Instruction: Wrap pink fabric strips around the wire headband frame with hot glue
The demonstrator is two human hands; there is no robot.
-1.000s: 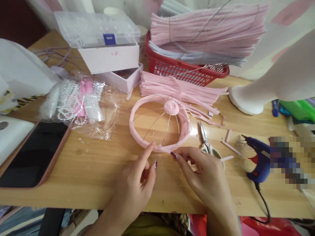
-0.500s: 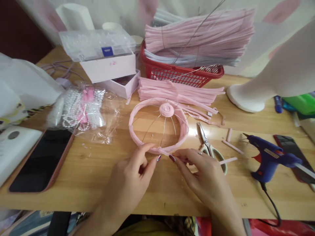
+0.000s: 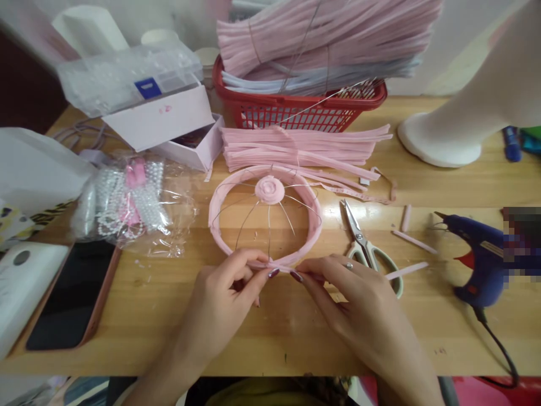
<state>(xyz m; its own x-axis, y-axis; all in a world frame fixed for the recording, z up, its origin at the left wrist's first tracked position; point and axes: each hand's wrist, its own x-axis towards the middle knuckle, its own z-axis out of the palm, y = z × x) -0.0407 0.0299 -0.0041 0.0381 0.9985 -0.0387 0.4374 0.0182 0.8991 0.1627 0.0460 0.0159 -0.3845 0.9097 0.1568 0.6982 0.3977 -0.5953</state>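
Observation:
A pink fuzzy ring (image 3: 214,217) lies on the table, with a coiled pink rosette (image 3: 269,190) inside it near its far side and thin bare wires fanning out from the rosette. At the ring's near edge, my left hand (image 3: 222,304) pinches the rim and a pink pipe cleaner (image 3: 282,268) between thumb and forefinger. My right hand (image 3: 353,301), with a ring on one finger, pinches the same pipe cleaner just to the right. Both fingertips are close together, and part of the pipe cleaner is hidden under my right fingers. Scissors (image 3: 359,239) lie beside my right hand.
A blue glue gun (image 3: 482,254) and cut pink pieces (image 3: 414,241) lie to the right. Behind are a pink pipe cleaner bundle (image 3: 262,146), a red basket (image 3: 296,113) and a white stand (image 3: 439,141). A bag of beads (image 3: 135,197) and a phone (image 3: 74,299) lie left.
The camera view has shifted, with the table's things sliding outward and the glue gun further right. Both hands keep their pinch at the ring's near edge, with little visible movement.

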